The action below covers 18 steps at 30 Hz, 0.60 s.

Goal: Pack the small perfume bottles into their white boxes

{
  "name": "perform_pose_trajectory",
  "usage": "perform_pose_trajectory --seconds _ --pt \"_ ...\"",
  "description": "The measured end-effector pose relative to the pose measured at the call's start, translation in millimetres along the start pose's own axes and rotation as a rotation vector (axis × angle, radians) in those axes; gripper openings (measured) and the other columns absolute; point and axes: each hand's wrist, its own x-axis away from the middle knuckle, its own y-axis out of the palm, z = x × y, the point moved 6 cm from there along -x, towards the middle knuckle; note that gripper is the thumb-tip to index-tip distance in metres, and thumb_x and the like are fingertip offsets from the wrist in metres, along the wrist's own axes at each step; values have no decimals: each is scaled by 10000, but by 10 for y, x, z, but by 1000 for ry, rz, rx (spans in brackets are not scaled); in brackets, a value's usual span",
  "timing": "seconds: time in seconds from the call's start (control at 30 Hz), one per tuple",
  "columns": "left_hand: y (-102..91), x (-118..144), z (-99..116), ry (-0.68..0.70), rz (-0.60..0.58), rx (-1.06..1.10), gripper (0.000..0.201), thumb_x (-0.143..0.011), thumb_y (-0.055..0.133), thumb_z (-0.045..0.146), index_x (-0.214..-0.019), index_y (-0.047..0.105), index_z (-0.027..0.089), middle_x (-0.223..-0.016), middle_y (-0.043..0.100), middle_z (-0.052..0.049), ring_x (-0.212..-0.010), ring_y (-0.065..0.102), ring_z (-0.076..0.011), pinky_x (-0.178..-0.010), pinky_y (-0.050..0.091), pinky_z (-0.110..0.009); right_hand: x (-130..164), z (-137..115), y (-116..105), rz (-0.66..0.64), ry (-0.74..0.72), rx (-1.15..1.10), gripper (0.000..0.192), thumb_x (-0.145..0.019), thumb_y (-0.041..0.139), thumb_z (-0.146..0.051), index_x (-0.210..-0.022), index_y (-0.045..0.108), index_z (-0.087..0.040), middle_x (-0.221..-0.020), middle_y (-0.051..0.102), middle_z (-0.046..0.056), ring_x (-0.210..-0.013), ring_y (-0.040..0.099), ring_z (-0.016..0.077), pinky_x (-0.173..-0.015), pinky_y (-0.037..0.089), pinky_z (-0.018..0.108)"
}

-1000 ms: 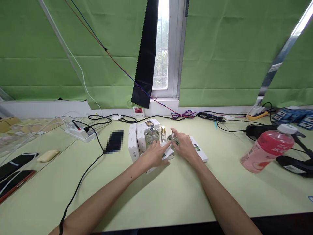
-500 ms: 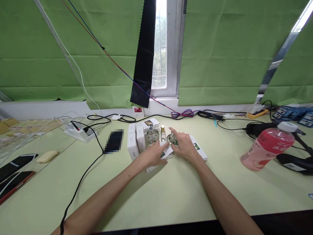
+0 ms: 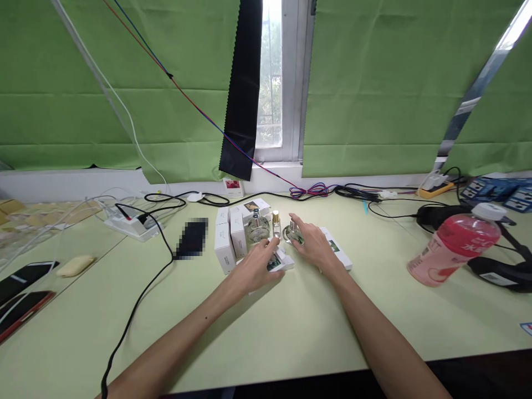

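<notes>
My left hand (image 3: 252, 268) lies on a small white box with a green print (image 3: 277, 262), thumb and fingers closed over its near end. My right hand (image 3: 316, 247) holds a small round glass bottle (image 3: 293, 235) between thumb and fingers and rests over a flat white box (image 3: 339, 254). Just behind stand a larger round glass bottle (image 3: 258, 229) and a slim gold-capped bottle (image 3: 276, 222). Upright white boxes (image 3: 226, 247) stand to their left.
A pink drink bottle (image 3: 455, 247) leans at the right beside a black headset (image 3: 496, 271). At the left are a power strip (image 3: 129, 224), a black cable (image 3: 139, 302), phones (image 3: 22, 277) and a yellow bar (image 3: 75, 265). Cables run along the window wall.
My left hand slid slightly back on the small box, so its green print now shows. My right hand stays at the round bottle. The view shifted a little.
</notes>
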Motion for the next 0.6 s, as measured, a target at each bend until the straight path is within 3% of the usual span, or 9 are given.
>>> perform_pose_trajectory --seconds 0.23,0.6 --pt "13 74 5 28 111 113 473 -826 669 383 -1243 487 252 -1220 619 -100 -1079 633 -302 -839 540 -395 -3 25 13 40 1 -64 610 -903 596 -172 -1468 373 -218 -1048 708 74 -983 629 247 -841 428 303" --pt "-21 131 22 77 304 178 557 -851 691 457 -1303 449 240 -1241 622 -105 -1152 621 -303 -926 534 -438 -6 67 -5 141 30 -110 529 -874 529 -207 -1394 436 -190 -799 617 23 -794 580 235 -736 408 295"
